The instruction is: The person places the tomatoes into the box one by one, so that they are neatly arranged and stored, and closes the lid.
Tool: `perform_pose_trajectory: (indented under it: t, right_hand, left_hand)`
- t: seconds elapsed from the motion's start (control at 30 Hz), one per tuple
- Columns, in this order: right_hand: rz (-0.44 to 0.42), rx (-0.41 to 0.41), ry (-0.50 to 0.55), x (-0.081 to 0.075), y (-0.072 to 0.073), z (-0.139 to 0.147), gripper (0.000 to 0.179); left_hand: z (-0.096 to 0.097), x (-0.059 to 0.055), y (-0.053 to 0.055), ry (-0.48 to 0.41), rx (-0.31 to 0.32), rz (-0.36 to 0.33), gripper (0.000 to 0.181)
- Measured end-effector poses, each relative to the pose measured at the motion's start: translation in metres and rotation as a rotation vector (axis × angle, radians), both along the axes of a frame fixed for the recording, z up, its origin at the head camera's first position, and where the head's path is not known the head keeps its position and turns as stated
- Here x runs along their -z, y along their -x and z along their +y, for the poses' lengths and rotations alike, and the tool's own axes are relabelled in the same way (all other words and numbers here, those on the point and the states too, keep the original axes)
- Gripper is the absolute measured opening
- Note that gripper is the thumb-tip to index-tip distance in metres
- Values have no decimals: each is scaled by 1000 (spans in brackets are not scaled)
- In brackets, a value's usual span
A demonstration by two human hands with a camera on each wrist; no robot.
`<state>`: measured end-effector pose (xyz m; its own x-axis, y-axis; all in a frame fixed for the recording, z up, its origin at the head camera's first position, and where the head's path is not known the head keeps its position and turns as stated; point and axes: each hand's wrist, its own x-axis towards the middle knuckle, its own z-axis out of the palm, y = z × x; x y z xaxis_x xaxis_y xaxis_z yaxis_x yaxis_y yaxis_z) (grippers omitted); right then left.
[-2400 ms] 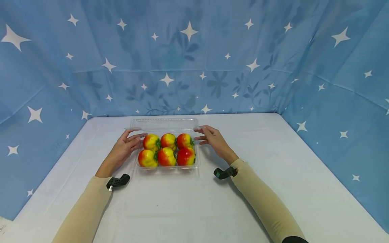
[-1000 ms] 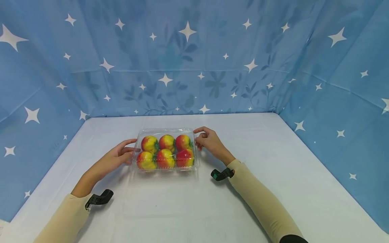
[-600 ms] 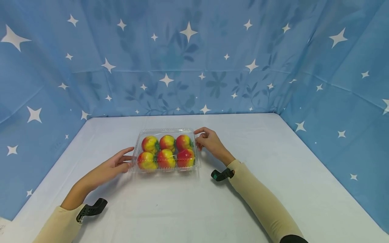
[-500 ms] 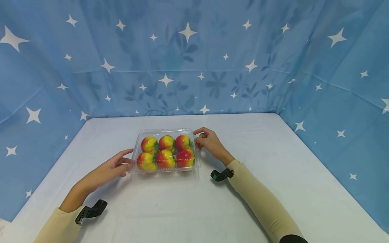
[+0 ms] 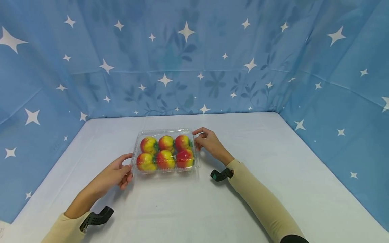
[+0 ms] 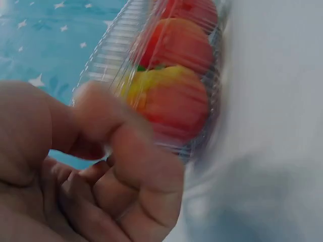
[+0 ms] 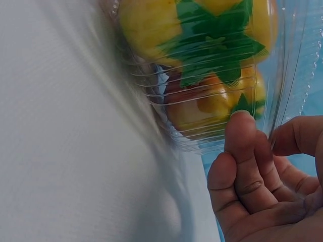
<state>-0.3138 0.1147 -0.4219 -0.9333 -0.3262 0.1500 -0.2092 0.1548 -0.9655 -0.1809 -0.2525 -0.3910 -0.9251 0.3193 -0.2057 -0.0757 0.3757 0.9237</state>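
Note:
A clear plastic clamshell box (image 5: 170, 172) stands on the white table, its lid down over several glossy red-and-yellow fruits (image 5: 165, 159) with green star-shaped leaf caps. At the box's left edge, towards the front, my left hand (image 5: 110, 173) pinches the rim between thumb and index finger. Its other fingers are curled, as the left wrist view shows. My right hand (image 5: 211, 143) is at the far right corner, index finger along the rim and the other fingers bent against the side. In the right wrist view, fingertips (image 7: 241, 126) touch the ribbed wall.
A white cloth covers the table (image 5: 170, 209). Blue curtains (image 5: 194, 60) with white stars rise at the back and both sides. A black wrist mount (image 5: 97, 217) sits on the left sleeve, and another mount (image 5: 222, 174) on the right.
The lid, earlier folded open behind the fruits, now covers them. My left hand has slid along the left edge towards the front and drawn its fingers in. The right hand has barely moved lately.

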Motion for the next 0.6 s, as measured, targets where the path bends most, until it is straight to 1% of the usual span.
perform_pose_trajectory:
  t: [0.1, 0.2, 0.37, 0.5, 0.6]
  right_hand:
    - [-1, -5, 6, 0, 0, -1, 28]
    - [0, -3, 7, 0, 0, -1, 27]
    - [1, -3, -9, 0, 2, -1, 31]
    - [-3, 3, -15, -1, 2, -2, 33]
    - [-1, 11, -13, 0, 1, -2, 29]
  left_hand:
    - [4, 0, -4, 40, -41, 21, 58]
    - [8, 2, -6, 56, -70, 51, 57]
    - [10, 4, -8, 74, -97, 96, 57]
    - [13, 2, -9, 137, -121, 114, 57]
    - [17, 1, -10, 188, -141, 123, 56]
